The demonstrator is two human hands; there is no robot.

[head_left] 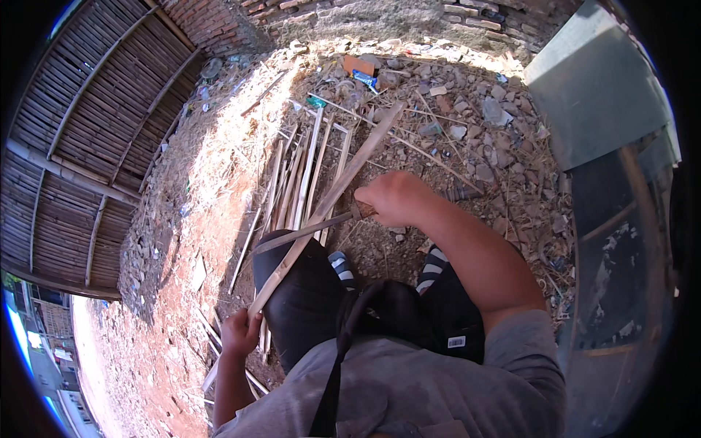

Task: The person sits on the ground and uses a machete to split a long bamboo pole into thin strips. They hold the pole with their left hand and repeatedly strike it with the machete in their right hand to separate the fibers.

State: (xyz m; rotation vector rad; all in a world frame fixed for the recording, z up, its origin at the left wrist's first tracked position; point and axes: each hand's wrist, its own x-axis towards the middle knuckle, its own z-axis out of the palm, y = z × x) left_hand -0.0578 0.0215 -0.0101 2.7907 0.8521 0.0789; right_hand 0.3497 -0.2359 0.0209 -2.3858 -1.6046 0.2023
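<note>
A long flat wooden slat [367, 152] slants across my bent left knee, its far end over the rubble. My left hand [239, 333] is closed around its near end, low at the left. A machete [312, 229] with a dark blade lies across the slat near the knee, pointing left. My right hand [395, 198] is wrapped round its handle, which the fingers partly hide. Whether the edge is biting into the wood cannot be made out. Several thin wooden strips [297, 191] lie on the ground just beyond my knee.
Stones and litter [467, 131] cover the ground ahead, up to a brick wall [409, 25]. A bamboo-slat panel [87, 95] stands at the left. Grey boards [595, 95] lean at the right. More strips [212, 328] lie by my left arm. My striped sandals [342, 270] are below.
</note>
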